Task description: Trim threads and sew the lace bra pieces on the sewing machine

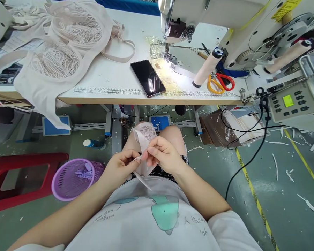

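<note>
Pinching a small pale lace piece (146,139) over the lap, the left hand (120,167) and right hand (163,155) both grip its thin strap, well below the sewing table (107,75). Uneven pulling could twist the strap or let it slip floorward.

Garment workshop: industrial sewing machine (240,31), fabric scraps (277,167).

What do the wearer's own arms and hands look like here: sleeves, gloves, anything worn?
Both forearms are bare, and the left hand and right hand are ungloved, with no ring or watch visible. A short white sleeve shows at the right arm, part of a white printed T-shirt.
</note>
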The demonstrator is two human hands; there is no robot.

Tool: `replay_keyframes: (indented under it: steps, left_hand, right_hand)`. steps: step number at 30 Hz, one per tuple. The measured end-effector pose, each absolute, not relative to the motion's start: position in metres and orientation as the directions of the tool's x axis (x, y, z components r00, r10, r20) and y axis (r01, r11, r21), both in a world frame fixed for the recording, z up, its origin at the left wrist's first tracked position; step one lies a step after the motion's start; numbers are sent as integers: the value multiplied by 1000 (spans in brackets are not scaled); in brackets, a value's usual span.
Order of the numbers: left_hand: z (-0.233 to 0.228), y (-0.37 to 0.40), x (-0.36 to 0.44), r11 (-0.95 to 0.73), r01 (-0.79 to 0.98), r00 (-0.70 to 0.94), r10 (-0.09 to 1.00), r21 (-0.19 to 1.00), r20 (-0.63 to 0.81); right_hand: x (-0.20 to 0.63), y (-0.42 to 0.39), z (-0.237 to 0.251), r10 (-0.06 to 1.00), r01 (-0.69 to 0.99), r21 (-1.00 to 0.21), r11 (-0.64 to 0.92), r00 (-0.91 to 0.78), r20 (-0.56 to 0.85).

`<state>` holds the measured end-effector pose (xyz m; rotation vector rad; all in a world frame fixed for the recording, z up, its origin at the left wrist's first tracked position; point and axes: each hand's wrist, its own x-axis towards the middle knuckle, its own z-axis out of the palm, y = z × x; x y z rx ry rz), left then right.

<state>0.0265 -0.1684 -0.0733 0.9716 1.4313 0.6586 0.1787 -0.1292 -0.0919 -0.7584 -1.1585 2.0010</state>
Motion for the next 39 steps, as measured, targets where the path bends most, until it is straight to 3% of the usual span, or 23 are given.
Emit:
replay_keyframes:
  steps: [5,11,16,27,30,34,37,39]
  left_hand:
    - [-74,-169,27,480,167,88,863,861,-498]
    - [-72,-169,27,496,145,63,859,856,-508]
    - [-69,-166,30,509,156,55,851,847,-522]
    - [-74,-166,28,560,144,37,821,816,-570]
    - [-76,-166,28,579,59,32,813,813,-581]
    - [-73,-163,28,638,-80,53,770,766,-636]
    - [-70,-162,27,686,-125,110,727,716,-678]
    - [-69,-162,27,697,-148,122,717,701,-687]
  right_hand:
    - [178,-128,-88,880,-202,-968,-148,-473,-36]
    - [210,-116,-74,972,-112,-990,85,-207,107]
    - [225,-106,-73,989,-106,-985,133,-52,140]
    - [229,-103,-81,993,-158,-981,112,-23,117]
    - [233,-105,-82,994,-137,-988,71,-69,81]
    - [231,-117,-80,933,72,-997,-37,-354,-60]
    - [221,-131,-77,845,266,-955,129,-533,-34]
    - [212,-139,-77,814,307,-927,217,-580,-2]
